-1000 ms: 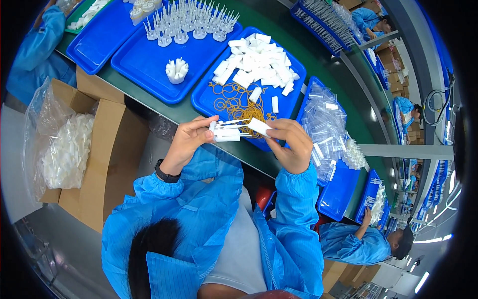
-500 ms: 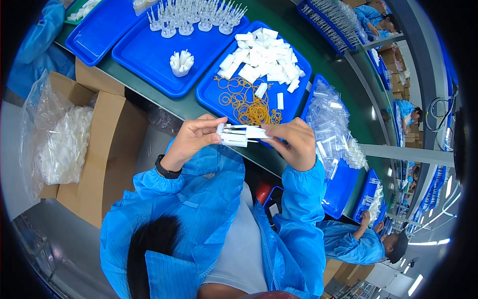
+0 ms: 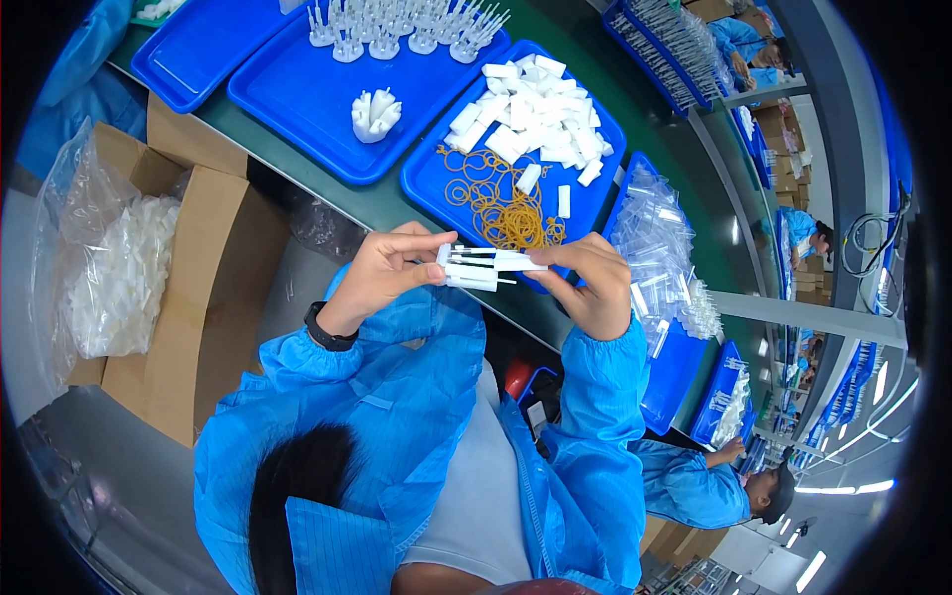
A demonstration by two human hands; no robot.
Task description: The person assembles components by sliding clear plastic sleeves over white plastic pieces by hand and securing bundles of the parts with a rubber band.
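1. the two hands face each other just above the front edge of the long dark-green worktop (image 3: pixel 362 203), apart, with white parts between them.
2. the left hand (image 3: pixel 382 273) is clamped, thumb and fingers, on the base of a small white plastic pronged holder (image 3: pixel 443 262), its thin prongs pointing right.
3. the right hand (image 3: pixel 592 283) pinches a white rectangular block (image 3: pixel 514 262) at the prong ends; how far it sits on them cannot be told.
4. a white block (image 3: pixel 472 283) lies along the holder's near side.
5. beyond the hands, a blue plastic tray (image 3: pixel 592 210) bears a heap of white rectangular blocks (image 3: pixel 540 114) and tangled yellow-brown looped bands (image 3: pixel 521 223).
6. left of it, another blue tray (image 3: pixel 297 99) carries a white upright cluster (image 3: pixel 375 116) and, behind, rows of translucent pronged pieces (image 3: pixel 387 35).
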